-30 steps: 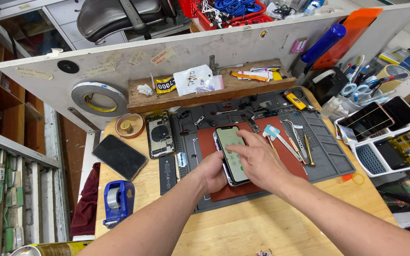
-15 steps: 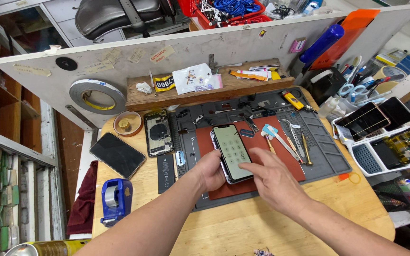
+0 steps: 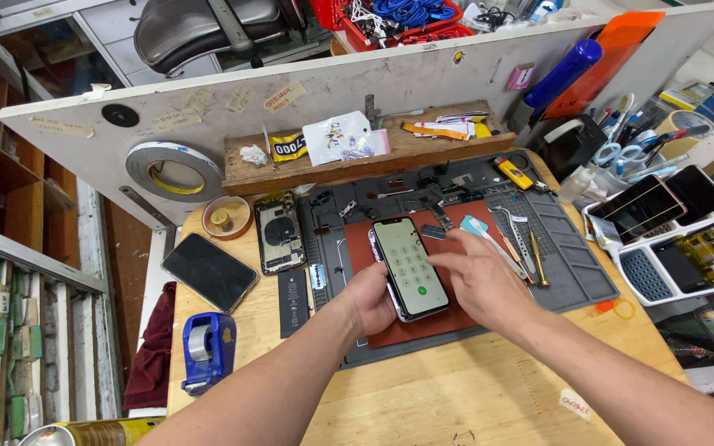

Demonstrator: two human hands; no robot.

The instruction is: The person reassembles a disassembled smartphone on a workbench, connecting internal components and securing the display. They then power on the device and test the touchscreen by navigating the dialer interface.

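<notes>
Wooden bench planks (image 3: 456,396) are filling the lower frame, with a grey work mat (image 3: 572,281) and a red inner pad (image 3: 435,322) lying at the centre. On that pad the left hand (image 3: 371,299) is gripping a lit smartphone (image 3: 411,268) along its left edge, fingers curled around the body (its screen is showing a number keypad). Just to the right, the right hand (image 3: 485,281) is hovering with its forefinger stretched toward the phone's right edge and the other fingers loosely bent; whether the tip is touching the glass is impossible to tell. Tweezers (image 3: 516,235) and a brass-handled screwdriver (image 3: 536,258) are lying beyond the right hand. Left of the mat, an opened phone body (image 3: 278,234), a flat battery (image 3: 293,302), a dark phone (image 3: 210,271) and a blue tape dispenser (image 3: 207,351) are sitting. At the right edge, white trays (image 3: 646,272) are holding more phones.
</notes>
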